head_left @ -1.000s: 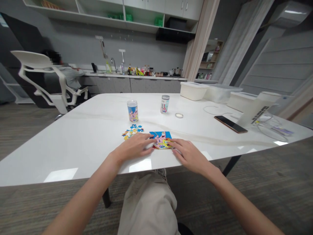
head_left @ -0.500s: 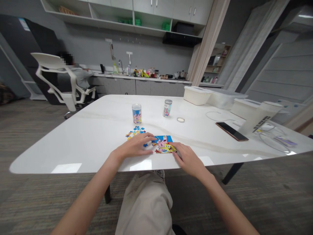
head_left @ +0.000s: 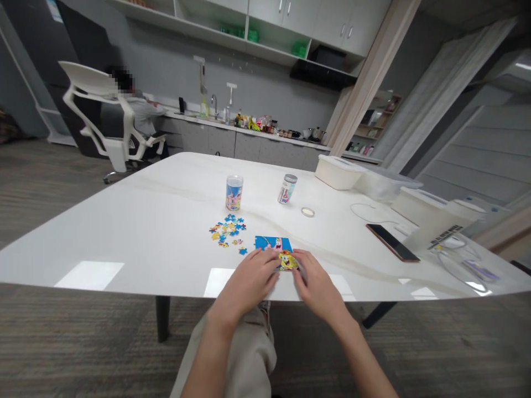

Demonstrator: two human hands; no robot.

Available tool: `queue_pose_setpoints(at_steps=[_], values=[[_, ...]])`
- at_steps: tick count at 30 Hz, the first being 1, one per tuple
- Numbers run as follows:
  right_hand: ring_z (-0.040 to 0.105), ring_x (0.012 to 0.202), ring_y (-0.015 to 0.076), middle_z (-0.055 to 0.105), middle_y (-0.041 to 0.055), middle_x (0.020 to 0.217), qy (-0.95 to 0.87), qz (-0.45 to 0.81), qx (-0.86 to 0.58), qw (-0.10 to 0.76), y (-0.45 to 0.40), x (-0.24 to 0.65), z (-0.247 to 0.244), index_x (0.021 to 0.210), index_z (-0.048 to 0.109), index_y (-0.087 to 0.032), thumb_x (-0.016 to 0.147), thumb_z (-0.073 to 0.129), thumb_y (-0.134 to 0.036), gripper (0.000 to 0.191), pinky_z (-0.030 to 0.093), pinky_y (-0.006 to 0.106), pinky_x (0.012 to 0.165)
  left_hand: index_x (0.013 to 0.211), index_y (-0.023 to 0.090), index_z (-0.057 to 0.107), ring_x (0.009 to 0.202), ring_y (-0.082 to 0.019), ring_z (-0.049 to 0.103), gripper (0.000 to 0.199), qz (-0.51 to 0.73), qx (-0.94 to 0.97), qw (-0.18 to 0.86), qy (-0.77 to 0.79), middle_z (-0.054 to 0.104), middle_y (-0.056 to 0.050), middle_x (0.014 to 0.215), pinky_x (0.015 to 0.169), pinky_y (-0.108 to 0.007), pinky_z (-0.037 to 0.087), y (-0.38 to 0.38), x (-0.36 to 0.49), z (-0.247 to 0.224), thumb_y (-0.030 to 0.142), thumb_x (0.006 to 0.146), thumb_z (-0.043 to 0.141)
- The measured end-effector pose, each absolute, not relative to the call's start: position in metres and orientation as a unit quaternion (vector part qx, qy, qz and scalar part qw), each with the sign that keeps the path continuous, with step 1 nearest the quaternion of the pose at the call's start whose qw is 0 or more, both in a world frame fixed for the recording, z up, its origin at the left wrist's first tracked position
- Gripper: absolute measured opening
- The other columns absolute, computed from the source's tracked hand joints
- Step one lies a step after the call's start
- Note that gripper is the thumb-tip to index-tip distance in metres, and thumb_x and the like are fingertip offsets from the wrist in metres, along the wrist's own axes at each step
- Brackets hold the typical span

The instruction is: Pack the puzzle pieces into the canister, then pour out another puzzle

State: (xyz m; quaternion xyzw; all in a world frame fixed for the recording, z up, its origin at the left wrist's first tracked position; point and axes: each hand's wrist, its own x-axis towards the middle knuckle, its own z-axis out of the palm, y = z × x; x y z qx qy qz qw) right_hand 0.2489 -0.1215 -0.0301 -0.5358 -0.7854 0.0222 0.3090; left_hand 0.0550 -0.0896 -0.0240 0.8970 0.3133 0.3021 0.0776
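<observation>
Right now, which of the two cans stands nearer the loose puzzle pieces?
The blue-and-pink can, just behind the loose puzzle pieces. The other can, mostly white with a gray top, stands farther right in the view.

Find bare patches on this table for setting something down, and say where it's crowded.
Free: the tabletop left of the loose pieces; also the strip between the metal ring and the phone. Crowded: around the joined puzzle, with left hand and right hand at it, and the right end, with storage boxes and white tumbler.
</observation>
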Motion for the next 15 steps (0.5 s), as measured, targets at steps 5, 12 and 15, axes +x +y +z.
queue_pose_setpoints(at_steps=[5, 12, 15], values=[[0.055, 0.117, 0.0224, 0.058, 0.0114, 0.122, -0.778, 0.043, -0.546, 0.307, -0.123, 0.248, -0.03, 0.116, 0.05, -0.019, 0.09, 0.043, -0.014, 0.027, 0.048, 0.045, 0.101, 0.119, 0.019, 0.056, 0.117, -0.02, 0.055, 0.028, 0.282, 0.898, 0.082, 0.328, 0.063, -0.008, 0.12, 0.105, -0.041, 0.043, -0.097, 0.069, -0.019, 0.015, 0.094, 0.045], [0.054, 0.12, 0.0215, 0.057, 0.0095, 0.125, -0.774, 0.067, -0.557, 0.295, -0.128, 0.247, -0.024, 0.106, 0.057, -0.022, 0.091, 0.043, -0.014, 0.022, 0.047, 0.043, 0.103, 0.114, 0.018, 0.057, 0.112, -0.021, 0.056, 0.024, 0.248, 0.894, 0.082, 0.364, 0.062, -0.007, 0.114, 0.1, -0.041, 0.045, -0.104, 0.078, -0.014, 0.015, 0.092, 0.046], [0.054, 0.12, 0.0204, 0.058, 0.0094, 0.125, -0.772, 0.068, -0.558, 0.297, -0.129, 0.246, -0.022, 0.112, 0.056, -0.021, 0.091, 0.043, -0.013, 0.026, 0.047, 0.041, 0.103, 0.121, 0.019, 0.054, 0.118, -0.021, 0.053, 0.032, 0.238, 0.894, 0.064, 0.374, 0.06, -0.006, 0.123, 0.105, -0.04, 0.041, -0.105, 0.079, -0.017, 0.014, 0.09, 0.047]])
